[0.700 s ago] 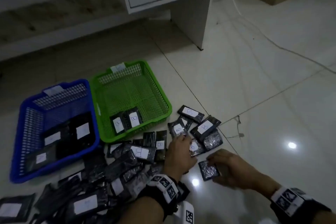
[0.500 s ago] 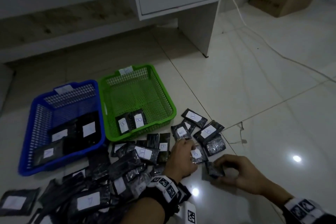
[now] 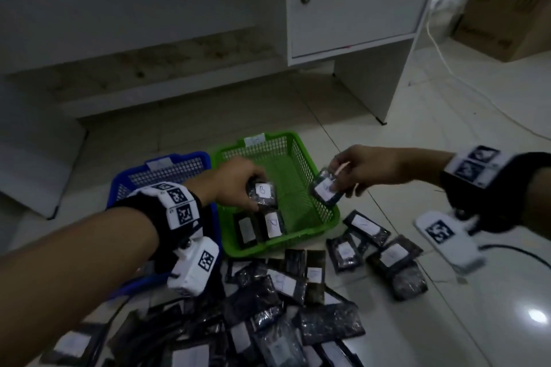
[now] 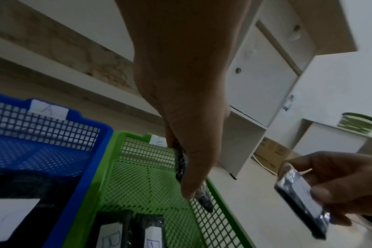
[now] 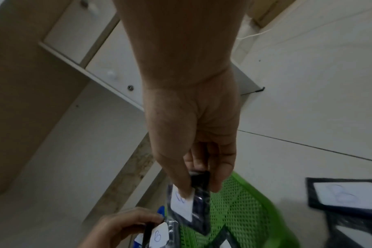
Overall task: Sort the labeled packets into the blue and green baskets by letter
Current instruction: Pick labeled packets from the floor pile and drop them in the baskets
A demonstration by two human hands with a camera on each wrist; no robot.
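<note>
The left hand [image 3: 235, 182] pinches a B packet [image 3: 264, 192] over the green basket [image 3: 323, 216], the right hand [image 3: 368, 170] grips another [image 3: 325, 189] above its 3 o'clock rim, where an early release risks it glancing off onto the floor [image 3: 447, 188].

The head camera looked forward and down from above the floor, taking in both forearms, the green basket [image 3: 323, 211], the blue basket [image 3: 179, 159] and the white cabinet [image 3: 357, 3] behind. The left wrist camera sat close under the left hand [image 4: 187, 117], facing along it over both baskets towards the cabinet. The right wrist camera looked along the right hand [image 5: 193, 130] at the green basket's rim. All three views shared the green basket and the cabinet.
</note>
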